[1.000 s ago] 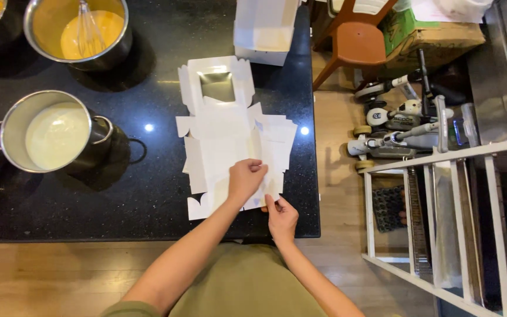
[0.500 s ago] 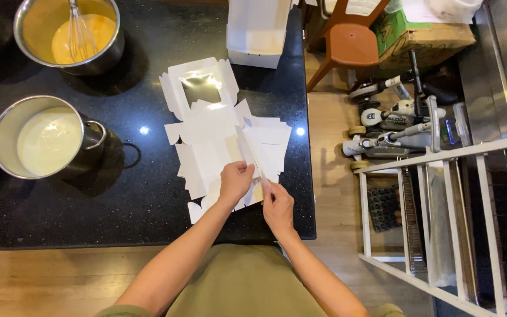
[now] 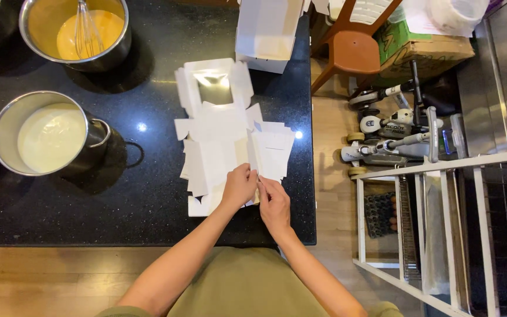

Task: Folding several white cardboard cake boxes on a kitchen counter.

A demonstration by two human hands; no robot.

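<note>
Since the earlier frames the two hands have drawn together: the right hand (image 3: 275, 202), which sat a little nearer the body, now meets the left hand (image 3: 239, 186) at the near edge of the flat white box blanks (image 3: 230, 147). Both pinch a flap of the top blank between fingers and thumb; the fingertips seem to touch, though how tight the grip is I cannot tell.

The blanks lie fanned on the black desk (image 3: 118, 217) just beyond the hands, one with a clear window panel (image 3: 213, 89) at the far end. As a judgement, the folding is barely begun: every blank in the pile still lies flat and no wall stands up. A made-up white box (image 3: 268, 32) stands farther off, past the pile. Well to the left of the hands sit a pot of pale batter (image 3: 45, 138) and a bowl of yellow mix with a whisk (image 3: 80, 32).
</note>
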